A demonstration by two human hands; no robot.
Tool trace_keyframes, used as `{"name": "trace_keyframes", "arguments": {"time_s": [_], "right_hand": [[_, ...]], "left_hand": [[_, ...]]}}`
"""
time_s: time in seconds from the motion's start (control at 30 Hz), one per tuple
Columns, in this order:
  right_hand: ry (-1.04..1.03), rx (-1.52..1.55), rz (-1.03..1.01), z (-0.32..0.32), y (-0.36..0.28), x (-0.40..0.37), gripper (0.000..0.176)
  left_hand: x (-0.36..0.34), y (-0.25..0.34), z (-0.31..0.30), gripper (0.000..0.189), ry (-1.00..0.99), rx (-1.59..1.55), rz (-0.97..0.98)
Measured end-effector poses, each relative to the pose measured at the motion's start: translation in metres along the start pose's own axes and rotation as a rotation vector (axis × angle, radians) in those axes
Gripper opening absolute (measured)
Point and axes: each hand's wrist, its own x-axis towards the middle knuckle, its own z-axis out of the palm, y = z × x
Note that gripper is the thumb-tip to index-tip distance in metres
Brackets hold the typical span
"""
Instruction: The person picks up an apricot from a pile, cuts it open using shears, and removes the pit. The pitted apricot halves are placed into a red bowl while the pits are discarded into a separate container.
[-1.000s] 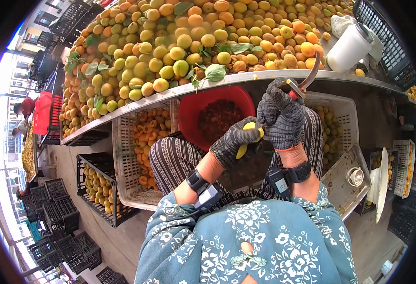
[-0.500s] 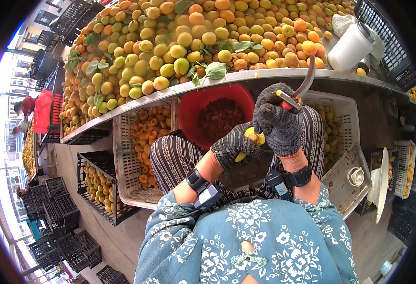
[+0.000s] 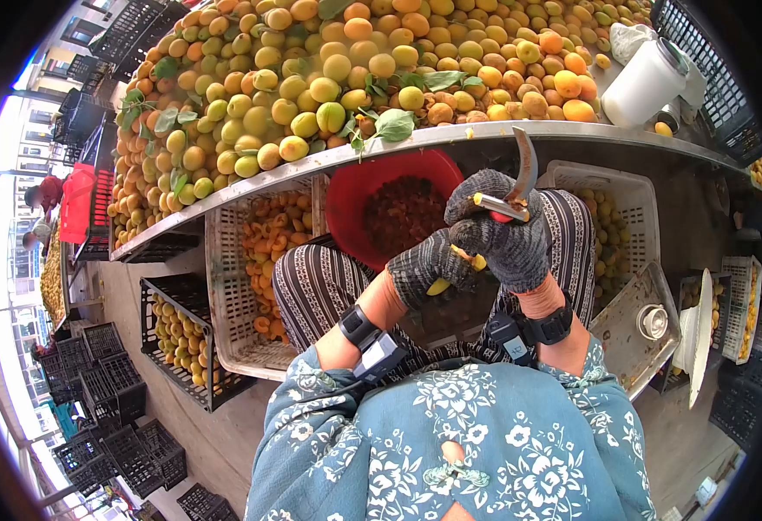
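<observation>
I see both gloved hands meeting over the lap, just below the rim of the surface [image 3: 329, 161], which carries a heap of apricots [image 3: 355, 61]. The left hand [image 3: 429, 265] has its fingers wrapped tight round a yellow apricot [image 3: 439, 285], which shows at the lower edge of the palm and again between the 2 hands. The right hand [image 3: 502, 233] touches it from the right and slightly above. Its fingers are clenched on the handle of a curved knife [image 3: 524, 165], whose blade rises up and away from the fruit toward the rim. The apricot's long axis seems to run lower left to upper right, toward the right hand. Just beyond the hands sits a red basin [image 3: 346, 187] of dark pits [image 3: 403, 213]. Left of it is a white crate [image 3: 225, 304] of halved fruit [image 3: 272, 234].
</observation>
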Motion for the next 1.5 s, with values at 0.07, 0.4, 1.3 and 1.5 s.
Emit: {"name": "trace_keyframes", "arguments": {"time_s": [0.07,0.4,1.3,1.5], "right_hand": [[0.026,-0.023,0.064,0.001,-0.002,-0.001,0.024],[0.043,0.263,-0.032,-0.01,0.018,0.0,0.02],[-0.054,-0.113,-0.175,0.004,0.024,-0.002,0.018],[0.206,0.576,0.051,-0.021,0.043,0.003,0.015]], "left_hand": [[-0.001,0.0,0.002,0.031,0.038,-0.139,-0.149],[-0.001,0.001,0.001,0.038,0.139,-0.332,-0.596],[-0.048,-0.096,-0.004,0.032,0.201,0.055,-0.262],[0.006,-0.021,-0.001,0.029,0.131,-0.518,-0.67]]}}
